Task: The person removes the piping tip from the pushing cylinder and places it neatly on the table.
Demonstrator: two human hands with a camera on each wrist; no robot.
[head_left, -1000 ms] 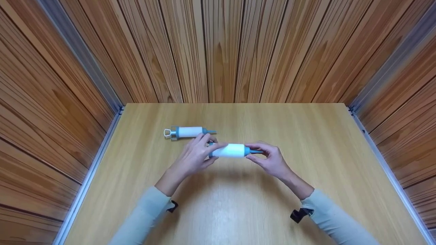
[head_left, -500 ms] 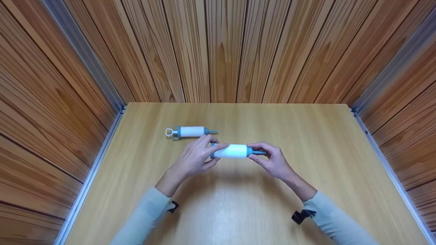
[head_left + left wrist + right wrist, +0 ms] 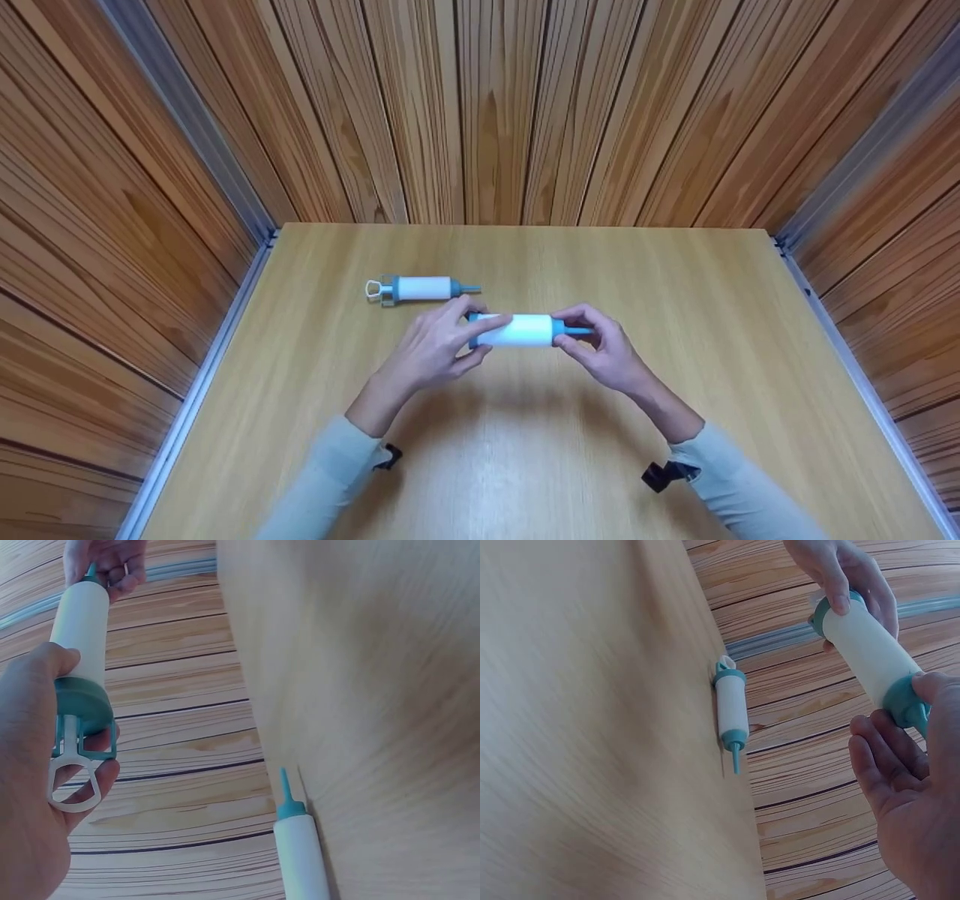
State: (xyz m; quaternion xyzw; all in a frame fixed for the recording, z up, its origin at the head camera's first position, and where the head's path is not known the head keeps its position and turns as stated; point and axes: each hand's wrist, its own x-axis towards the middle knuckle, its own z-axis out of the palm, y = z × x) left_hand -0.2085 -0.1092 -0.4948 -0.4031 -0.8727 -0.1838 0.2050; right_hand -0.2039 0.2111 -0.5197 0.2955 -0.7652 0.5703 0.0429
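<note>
Level above the table, both hands hold a syringe (image 3: 525, 331) with a white barrel, teal end collars and a thin teal nozzle. My left hand (image 3: 435, 341) grips its rear end, thumb lying along the barrel in the left wrist view. Behind that grip, the white ring handle (image 3: 73, 784) sticks out of the teal frame. At the front, my right hand (image 3: 604, 349) pinches the teal nozzle cap (image 3: 904, 700) between thumb and fingers. A second, similar syringe (image 3: 424, 288) lies on the table beyond the left hand, its nozzle pointing right.
The wooden table (image 3: 660, 277) stretches beneath both hands. Wood-plank walls (image 3: 487, 112) rise at the back and on both sides, with metal rails (image 3: 202, 375) along the table's side edges.
Both hands and the held syringe have shifted slightly right in the head view, which itself moved a little. The grips look the same, and the other syringe stays on the table.
</note>
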